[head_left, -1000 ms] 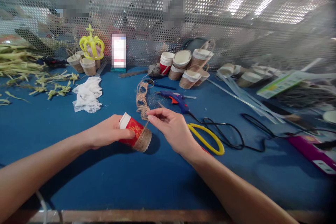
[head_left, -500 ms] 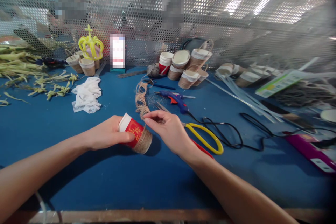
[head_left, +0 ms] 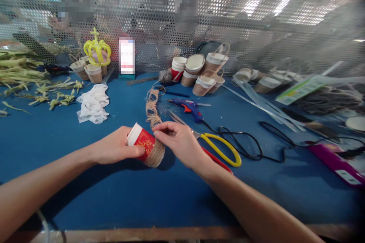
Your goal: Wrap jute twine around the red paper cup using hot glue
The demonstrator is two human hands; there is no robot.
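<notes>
My left hand (head_left: pixel 119 146) grips a red and white paper cup (head_left: pixel 145 144), tilted on its side with the white rim toward the upper left. Brown twine is wound round the cup's lower part. My right hand (head_left: pixel 179 142) pinches twine between thumb and fingers right beside the cup's wrapped end. Beyond the fingertips, a loose looped bundle of twine (head_left: pixel 153 105) lies on the blue table. Scissors (head_left: pixel 221 148) with yellow and red handles rest under and to the right of my right wrist. A blue hot glue gun (head_left: pixel 189 108) lies just behind them.
Several twine-wrapped cups (head_left: pixel 203 83) stand at the back. White crumpled cloth (head_left: pixel 94 103), dried husk pieces (head_left: pixel 61 95) and a yellow crown-shaped object (head_left: pixel 97 50) are on the left. Glue sticks (head_left: pixel 265 102), a black cord (head_left: pixel 248 148) and a purple power strip (head_left: pixel 333 161) occupy the right.
My right hand has shifted slightly left along the cup's wrapped end, still pinching the twine. The left hand keeps its hold on the cup; the view has moved a little.
</notes>
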